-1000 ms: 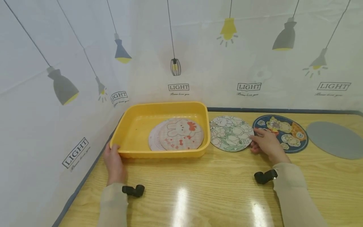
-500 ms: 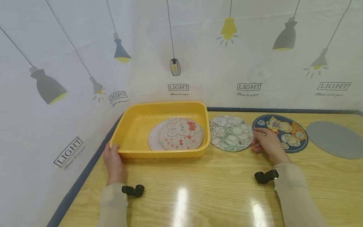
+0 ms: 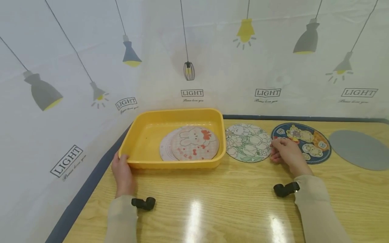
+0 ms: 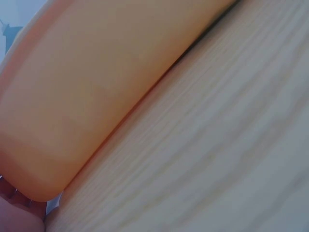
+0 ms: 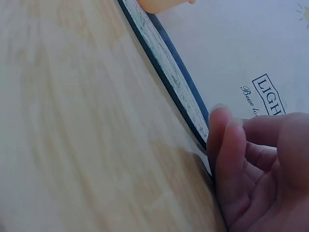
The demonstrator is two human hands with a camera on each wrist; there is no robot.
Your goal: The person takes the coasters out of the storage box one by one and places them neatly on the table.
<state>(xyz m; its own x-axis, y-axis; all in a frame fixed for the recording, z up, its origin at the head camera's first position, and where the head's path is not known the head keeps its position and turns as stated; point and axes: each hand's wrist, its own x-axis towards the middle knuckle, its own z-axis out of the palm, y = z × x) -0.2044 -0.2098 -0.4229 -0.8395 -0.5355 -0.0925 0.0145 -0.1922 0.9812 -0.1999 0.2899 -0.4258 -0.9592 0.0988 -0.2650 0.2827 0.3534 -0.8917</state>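
My left hand grips the near left corner of a yellow plastic tray; the left wrist view shows mostly the tray's outer wall. Inside the tray lies a pink round mouse pad with a bunny, overlapping a second pale pad. Just right of the tray is a round mouse pad with a floral print. At that pad's right edge, my right hand pinches with curled fingers and thumb. Seen edge-on in the right wrist view, the floral pad has a dark base and ends at the fingertips.
A dark blue round pad with cartoon bears lies behind the right hand, partly covered by it. Farther right is a plain grey pad. A white printed curtain borders the wooden table at the back and left.
My right hand has shifted very slightly right along the floral pad's edge. The left hand and tray stay in place; the curtain on the left has shifted outward.
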